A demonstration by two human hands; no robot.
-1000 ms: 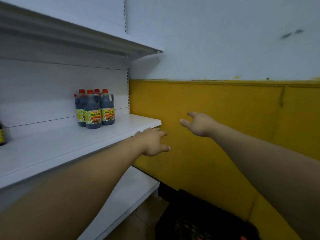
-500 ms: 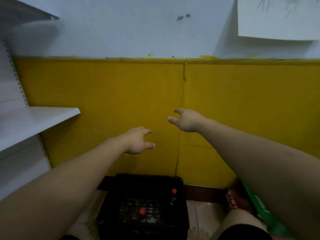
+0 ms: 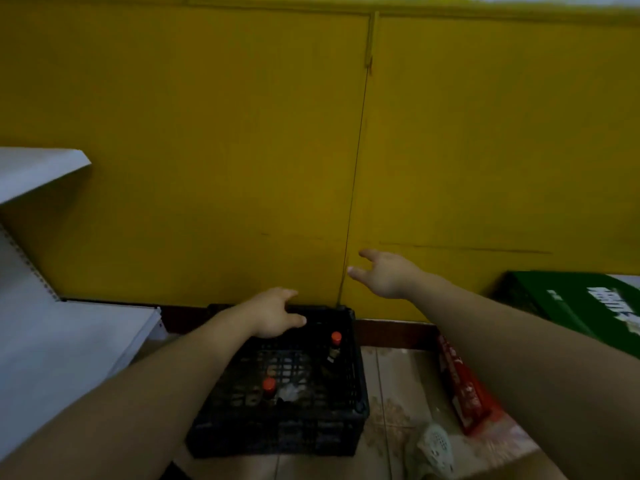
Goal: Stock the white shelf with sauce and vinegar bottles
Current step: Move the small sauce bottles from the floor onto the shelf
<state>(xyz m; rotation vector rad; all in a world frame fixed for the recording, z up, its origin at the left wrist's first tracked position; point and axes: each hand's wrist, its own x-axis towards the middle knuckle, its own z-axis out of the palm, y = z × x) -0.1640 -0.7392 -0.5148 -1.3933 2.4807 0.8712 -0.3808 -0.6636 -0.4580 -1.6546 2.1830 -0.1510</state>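
- Shelf [image 3: 69, 341] at the left edge, white, with two boards in view and no bottles on the visible part: the place to fill, so keep the path from crate to board free.
- Left hand [image 3: 273, 315] hovering over the far left rim of the black crate [image 3: 360, 393], fingers [image 3: 298, 320] loosely spread, holding nothing.
- Best target for it, by the look of things: near bottle [image 3: 269, 386], red-capped, upright in the crate's near left part. Lower straight down and wrap round the neck just under the cap.
- Far bottle [image 3: 335, 344], also red-capped and upright, toward the crate's far right side, well apart from the first.
- Right hand [image 3: 388, 275] higher up and right of the crate's far corner, in front of the yellow wall [image 3: 207, 133], fingers [image 3: 369, 253] spread wide, empty. Bring down and left onto the far bottle.
- Lift each one vertically until clear of the lattice wall, then swing left. Probably heavy with liquid, so grip firmly and keep upright.
- Red carton [image 3: 464, 386] and green box [image 3: 581, 306] on the floor at the right: leave alone.
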